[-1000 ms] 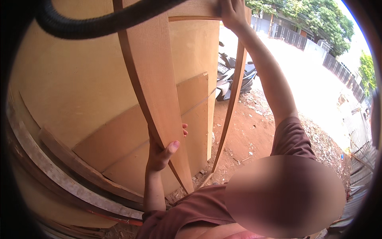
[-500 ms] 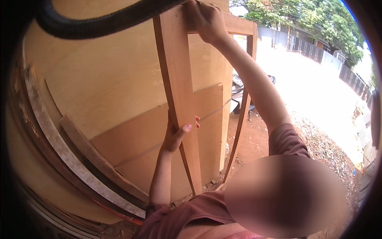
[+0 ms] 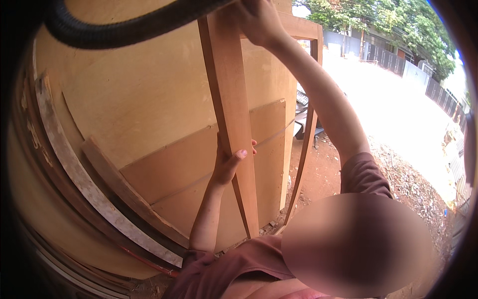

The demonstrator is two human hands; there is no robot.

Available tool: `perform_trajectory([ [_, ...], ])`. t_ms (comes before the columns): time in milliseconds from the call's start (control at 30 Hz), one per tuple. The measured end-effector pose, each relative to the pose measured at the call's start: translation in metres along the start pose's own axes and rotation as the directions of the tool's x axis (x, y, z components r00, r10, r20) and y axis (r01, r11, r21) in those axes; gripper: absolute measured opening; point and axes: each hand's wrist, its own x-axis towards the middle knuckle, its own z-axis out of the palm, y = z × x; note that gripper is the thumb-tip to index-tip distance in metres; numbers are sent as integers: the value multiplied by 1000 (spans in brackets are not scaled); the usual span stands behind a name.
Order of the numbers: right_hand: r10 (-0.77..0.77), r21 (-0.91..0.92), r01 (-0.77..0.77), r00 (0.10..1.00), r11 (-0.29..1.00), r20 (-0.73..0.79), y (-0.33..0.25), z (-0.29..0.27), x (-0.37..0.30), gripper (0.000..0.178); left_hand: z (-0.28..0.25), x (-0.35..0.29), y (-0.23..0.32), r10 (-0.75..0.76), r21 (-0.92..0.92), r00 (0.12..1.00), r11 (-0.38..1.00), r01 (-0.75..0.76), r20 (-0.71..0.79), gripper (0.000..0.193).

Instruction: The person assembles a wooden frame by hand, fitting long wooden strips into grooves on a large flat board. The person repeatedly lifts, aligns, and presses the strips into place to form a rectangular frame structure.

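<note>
A tall brown wooden frame (image 3: 234,104) stands upright in front of me, its near post rising from the ground to the upper edge of the picture. My left hand (image 3: 229,164) is wrapped around this post at about mid-height, thumb on the near face and fingertips showing past the far edge. Raised high, my right hand (image 3: 261,22) is at the top corner, where the post meets the crosspiece (image 3: 301,25). Its fingers bend against the wood, partly lost in shadow and at the picture's edge.
Large plywood sheets (image 3: 134,84) lean behind the frame. Several long boards (image 3: 69,129) stand on the left. A black ribbed hose (image 3: 119,30) crosses the top. Reddish soil (image 3: 318,164) with debris lies at right, near a partly hidden vehicle (image 3: 303,117).
The frame, both hands and the background have shifted slightly right and up together in the picture. Both hands stay at the same places on the frame.
</note>
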Motion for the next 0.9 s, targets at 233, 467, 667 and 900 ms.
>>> perform_trajectory([
  [233, 213, -685, -235, 970, 690, -118, 104, -82, -17, 31, -4, -18, 6, 76, -49, 997, 996, -75, 28, 58],
  [467, -139, 217, 160, 984, 963, -110, -33, -25, -14, 48, -1, -15, 2, 29, -78, 998, 997, -25, 62, 59],
  [667, 204, -32, -203, 978, 979, 48, 62, -54, -18, 57, -5, -23, -1, 21, -115, 997, 993, -12, 77, 60],
  [900, 401, -98, -416, 905, 904, -144, 151, -86, -13, 49, -14, -18, -9, 27, -88, 996, 996, -19, 91, 63],
])
